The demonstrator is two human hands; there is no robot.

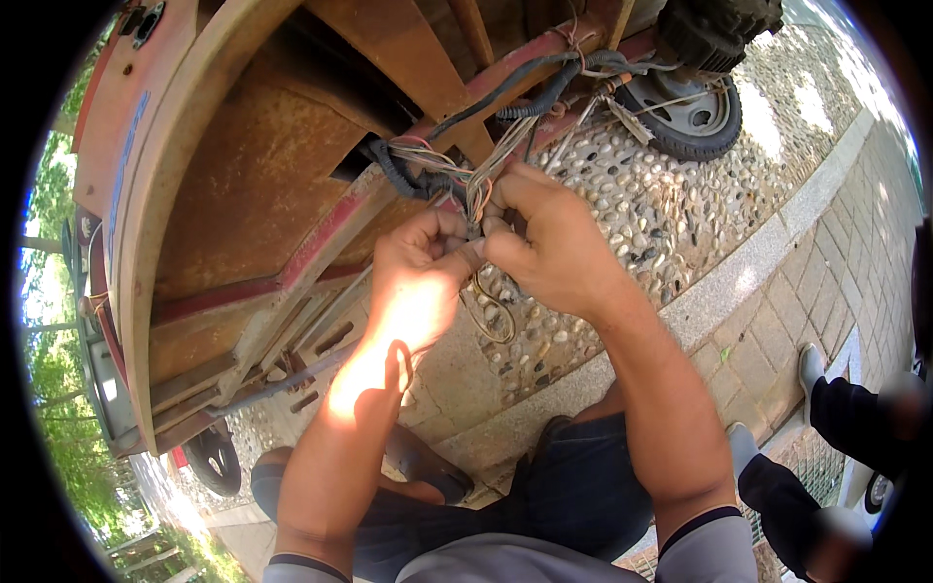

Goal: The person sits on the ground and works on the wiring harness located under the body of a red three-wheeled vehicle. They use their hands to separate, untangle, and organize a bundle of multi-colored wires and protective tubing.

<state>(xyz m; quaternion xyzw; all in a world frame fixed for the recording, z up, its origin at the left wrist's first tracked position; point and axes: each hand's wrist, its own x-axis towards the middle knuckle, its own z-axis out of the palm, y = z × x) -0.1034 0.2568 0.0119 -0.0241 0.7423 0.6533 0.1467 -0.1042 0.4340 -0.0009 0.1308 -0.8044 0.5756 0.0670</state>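
A bundle of thin wires [478, 190], mostly grey-brown with some orange and pink, hangs below the rusty underside of a tipped-up vehicle. Both my hands meet at its lower end. My left hand [425, 255] is closed, thumb and fingers pinching the wires from the left. From the right, my right hand [544, 233] also pinches the bundle with curled fingers. The exact spot between the fingertips is hidden. Below them dangles a loose loop of wire [501, 325]. Black corrugated conduit [394, 173] runs up to the bundle from the frame.
The vehicle's rusty body panel [243, 185] and red frame rail [330, 228] stand close on the left. A wheel [685, 117] is at the upper right over pebbled paving [622, 219]. At the lower right are another person's dark-trousered legs [777, 496]. Brick paving [777, 311] lies to the right.
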